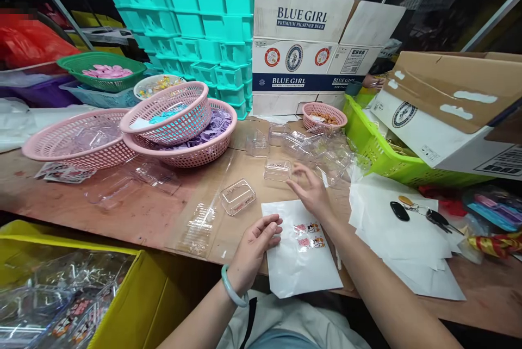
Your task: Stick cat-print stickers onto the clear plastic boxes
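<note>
Lying just left of right hand [313,192]: clear box [278,170]

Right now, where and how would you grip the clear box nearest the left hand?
Clear box: I'd pinch its two long side walls, coming from the near side with the left hand. It sits flat, is longer than wide, and stands apart from the other boxes, so both walls look reachable.

Clr box [278,171] is glossy plstc, sheet [299,273] smooth ppr.
</note>
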Motion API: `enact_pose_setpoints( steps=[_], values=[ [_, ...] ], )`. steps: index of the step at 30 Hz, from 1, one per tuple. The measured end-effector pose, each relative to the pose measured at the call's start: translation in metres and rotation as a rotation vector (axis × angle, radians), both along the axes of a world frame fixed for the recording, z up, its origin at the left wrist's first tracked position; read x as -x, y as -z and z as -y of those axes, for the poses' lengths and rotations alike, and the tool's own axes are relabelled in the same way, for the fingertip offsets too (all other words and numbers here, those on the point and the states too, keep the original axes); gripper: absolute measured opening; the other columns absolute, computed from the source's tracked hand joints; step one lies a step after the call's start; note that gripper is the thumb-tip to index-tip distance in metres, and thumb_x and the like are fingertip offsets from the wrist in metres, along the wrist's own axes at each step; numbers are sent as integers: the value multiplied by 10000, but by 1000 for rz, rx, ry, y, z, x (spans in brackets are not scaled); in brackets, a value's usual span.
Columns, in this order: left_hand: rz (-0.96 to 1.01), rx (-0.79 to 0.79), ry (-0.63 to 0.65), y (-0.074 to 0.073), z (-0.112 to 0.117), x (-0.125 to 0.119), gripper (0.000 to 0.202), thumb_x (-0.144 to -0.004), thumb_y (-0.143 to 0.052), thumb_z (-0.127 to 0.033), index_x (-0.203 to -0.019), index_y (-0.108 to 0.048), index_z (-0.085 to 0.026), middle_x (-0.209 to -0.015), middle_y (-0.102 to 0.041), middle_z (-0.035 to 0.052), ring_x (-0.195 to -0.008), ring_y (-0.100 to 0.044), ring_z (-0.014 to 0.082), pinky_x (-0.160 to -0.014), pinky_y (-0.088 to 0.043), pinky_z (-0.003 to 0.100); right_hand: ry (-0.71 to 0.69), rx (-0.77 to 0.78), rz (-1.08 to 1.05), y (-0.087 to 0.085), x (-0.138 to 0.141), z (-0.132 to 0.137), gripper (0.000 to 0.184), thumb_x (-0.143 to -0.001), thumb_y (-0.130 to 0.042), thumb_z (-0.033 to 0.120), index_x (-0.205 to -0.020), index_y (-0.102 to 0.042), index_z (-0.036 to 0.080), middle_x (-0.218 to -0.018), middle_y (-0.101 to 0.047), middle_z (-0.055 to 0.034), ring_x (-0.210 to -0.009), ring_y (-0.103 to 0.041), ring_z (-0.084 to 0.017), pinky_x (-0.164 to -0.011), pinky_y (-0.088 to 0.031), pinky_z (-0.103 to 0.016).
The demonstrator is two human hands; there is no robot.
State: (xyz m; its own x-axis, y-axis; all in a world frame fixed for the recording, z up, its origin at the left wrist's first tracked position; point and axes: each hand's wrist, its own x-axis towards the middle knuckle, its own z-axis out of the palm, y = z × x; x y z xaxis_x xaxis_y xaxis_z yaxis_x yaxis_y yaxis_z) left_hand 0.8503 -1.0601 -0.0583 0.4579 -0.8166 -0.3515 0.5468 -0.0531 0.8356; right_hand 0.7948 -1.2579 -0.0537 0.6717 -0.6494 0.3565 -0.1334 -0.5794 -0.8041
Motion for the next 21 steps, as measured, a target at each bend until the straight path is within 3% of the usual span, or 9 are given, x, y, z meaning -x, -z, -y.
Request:
enact_pose_setpoints(
  steps=[3,6,8,11,13,16,18,21],
  values=[
    [17,10,15,3,2,2,382,-781,-656,-442,-1040,-649,-161,-1147,-620,117,-1031,-578,226,-889,-460,337,-104,232,-169,9,-39,30,564,-668,-730,242,-1185,-503,217,-1373,-469,-128,-1338,-343,-288,-1106,-222,-504],
    [73,24,-42,1,2,-2,383,-776,-664,-431,-1042,-643,-157,-1105,-635,109,-1060,-573,238,-915,-446,334,-153,233,-239,10,-53,40,667,-651,-738,221,-1246,-438,204,-1258,-539,-136,-1232,-467,-282,-1058,-291,-527],
    [151,54,-173,-4,2,-9,408,-765,-681,-410,-1089,-624,-168,-1137,-626,104,-1129,-544,245,-967,-416,328,-190,137,-200,3,-45,35,744,-669,-744,270,-1302,-356,213,-1187,-562,-120,-1139,-539,-244,-1002,-380,-477],
    [270,137,-361,-10,3,-20,528,-746,-712,-357,-1230,-540,-235,-1348,-506,79,-1305,-404,237,-1061,-337,304,-393,-201,-134,-11,-13,22,874,-678,-761,325,-1363,-222,258,-1137,-569,-84,-1100,-568,-203,-972,-426,-423],
    [261,198,-282,-13,5,-24,587,-756,-706,-333,-1296,-486,-265,-1423,-435,66,-1348,-350,236,-1087,-309,315,-563,-392,-149,-19,14,15,905,-672,-774,310,-1375,-205,277,-1129,-573,-68,-1103,-570,-196,-991,-412,-430],
    [109,242,18,-9,9,-22,567,-790,-672,-323,-1315,-478,-236,-1320,-535,106,-1268,-452,261,-1058,-348,379,-672,-518,-232,-21,45,9,932,-659,-790,280,-1390,-210,287,-1130,-583,-66,-1089,-579,-194,-992,-410,-443],
    [41,205,81,-3,12,-17,546,-792,-668,-317,-1297,-488,-216,-1193,-607,109,-1165,-536,253,-1008,-393,386,-625,-550,-241,-18,58,7,943,-642,-804,283,-1384,-224,292,-1185,-573,-84,-1112,-568,-198,-990,-414,-439],
    [41,107,11,10,15,-10,585,-778,-686,-320,-1311,-465,-221,-1072,-636,79,-1036,-595,212,-941,-437,352,-370,-519,-101,-13,64,0,816,-630,-812,328,-1305,-356,287,-1279,-527,-93,-1170,-523,-201,-992,-413,-404]
  ],
)
